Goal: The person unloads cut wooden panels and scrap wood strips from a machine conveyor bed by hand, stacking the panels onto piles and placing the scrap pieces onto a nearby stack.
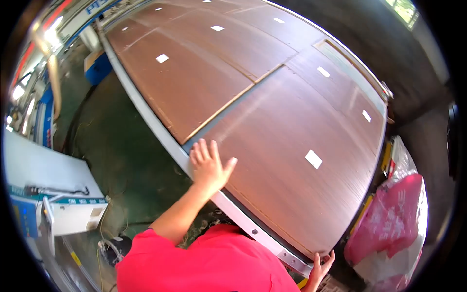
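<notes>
Head view, clock read from picture centre.

- Brown panel (277,141), one: spreading from centre toward 3 and 5 o'clock; lying flat inside a metal rail (243,222), which is presumably serving as its border.
- Left hand (210,170), just off centre toward 7 o'clock: fingers spreading, pinching nothing; lying over the rail and panel edge, apparently steadying.
- Right hand (322,267), 5 o'clock: thumb and fingers standing apart at the panel's near corner, probably bracing it; whether they are pinching, cannot tell.
- Neighbouring panel (194,92), 11 o'clock: lying flat, a narrow strip showing between the two.
- White label (314,159), 3 o'clock: lying on the brown panel, possibly marking it.
</notes>
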### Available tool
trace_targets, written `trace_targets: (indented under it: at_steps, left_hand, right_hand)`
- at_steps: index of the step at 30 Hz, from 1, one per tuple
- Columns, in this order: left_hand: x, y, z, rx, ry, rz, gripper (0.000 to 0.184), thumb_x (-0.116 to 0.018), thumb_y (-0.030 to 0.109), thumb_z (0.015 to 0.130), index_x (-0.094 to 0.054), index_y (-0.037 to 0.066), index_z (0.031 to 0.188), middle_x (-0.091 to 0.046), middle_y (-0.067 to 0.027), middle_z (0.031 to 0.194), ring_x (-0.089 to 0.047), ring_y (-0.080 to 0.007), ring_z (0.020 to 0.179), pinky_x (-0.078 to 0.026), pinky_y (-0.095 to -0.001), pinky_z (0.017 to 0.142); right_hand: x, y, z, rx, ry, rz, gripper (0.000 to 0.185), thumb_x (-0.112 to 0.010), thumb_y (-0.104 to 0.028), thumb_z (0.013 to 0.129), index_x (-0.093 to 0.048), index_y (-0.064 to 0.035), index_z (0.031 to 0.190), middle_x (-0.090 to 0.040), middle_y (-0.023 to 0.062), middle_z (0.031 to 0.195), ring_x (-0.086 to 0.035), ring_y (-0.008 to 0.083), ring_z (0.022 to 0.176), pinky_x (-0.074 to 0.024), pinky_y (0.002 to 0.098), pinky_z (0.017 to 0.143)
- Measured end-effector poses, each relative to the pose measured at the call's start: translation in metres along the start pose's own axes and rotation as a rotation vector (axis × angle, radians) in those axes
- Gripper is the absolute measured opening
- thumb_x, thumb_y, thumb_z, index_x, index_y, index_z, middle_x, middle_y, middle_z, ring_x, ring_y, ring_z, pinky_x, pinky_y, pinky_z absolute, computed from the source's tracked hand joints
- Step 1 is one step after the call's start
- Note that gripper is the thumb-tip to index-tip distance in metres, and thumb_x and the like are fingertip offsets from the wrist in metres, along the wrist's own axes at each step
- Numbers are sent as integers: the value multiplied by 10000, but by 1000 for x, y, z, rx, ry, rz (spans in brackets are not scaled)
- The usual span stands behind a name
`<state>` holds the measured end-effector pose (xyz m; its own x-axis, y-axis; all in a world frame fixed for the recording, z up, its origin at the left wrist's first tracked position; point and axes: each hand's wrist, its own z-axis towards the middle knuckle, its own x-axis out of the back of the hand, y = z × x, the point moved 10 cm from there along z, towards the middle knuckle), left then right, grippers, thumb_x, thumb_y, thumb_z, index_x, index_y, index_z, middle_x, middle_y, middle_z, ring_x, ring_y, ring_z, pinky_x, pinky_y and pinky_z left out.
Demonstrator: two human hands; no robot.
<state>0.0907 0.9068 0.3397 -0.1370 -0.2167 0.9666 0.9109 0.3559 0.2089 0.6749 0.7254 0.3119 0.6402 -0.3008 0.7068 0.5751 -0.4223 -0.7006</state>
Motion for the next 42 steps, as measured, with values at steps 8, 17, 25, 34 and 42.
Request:
trace_targets:
  at_steps: [8,17,25,34,42]
  left_hand:
    - [12,-21,39,102,-74,-178,683,-622,492,881,-463,-18,1307,-524,-253,1262,-468,-410,1183,-373,-509,1024]
    - [78,-24,35,-15,39,-281,591,-619,467,893,-516,-14,1223,-560,-229,1160,-496,-393,1119,-382,-494,989]
    - [84,-64,-18,33,38,-247,502,-648,408,883,-523,10,1163,-586,-192,1123,-520,-376,1091,-414,-477,951]
    - [79,-100,-91,6,52,-241,413,-657,365,879,-528,27,1076,-594,-196,1048,-540,-393,1029,-434,-487,898]
    - [61,-163,-142,27,-59,-371,402,-603,366,939,-529,-9,1062,-587,-193,966,-558,-334,893,-450,-415,827]
  right_hand:
    - [-1,14,3,-170,157,186,613,-732,-132,792,-473,15,1328,-579,116,1066,-559,207,954,-453,331,885]
    - [65,-39,-19,-109,412,69,435,-687,-131,820,-573,2,1218,-551,67,861,-514,162,761,-457,321,712]
    - [71,1,-94,-204,444,69,370,-679,-94,822,-584,-18,1172,-549,25,780,-510,108,682,-447,274,637]
    - [76,38,-152,-191,412,168,336,-639,-73,835,-584,13,1155,-576,36,795,-541,111,711,-469,272,677]
    - [114,67,-238,-270,509,110,231,-666,-126,796,-657,4,987,-645,95,686,-621,163,622,-499,308,624]
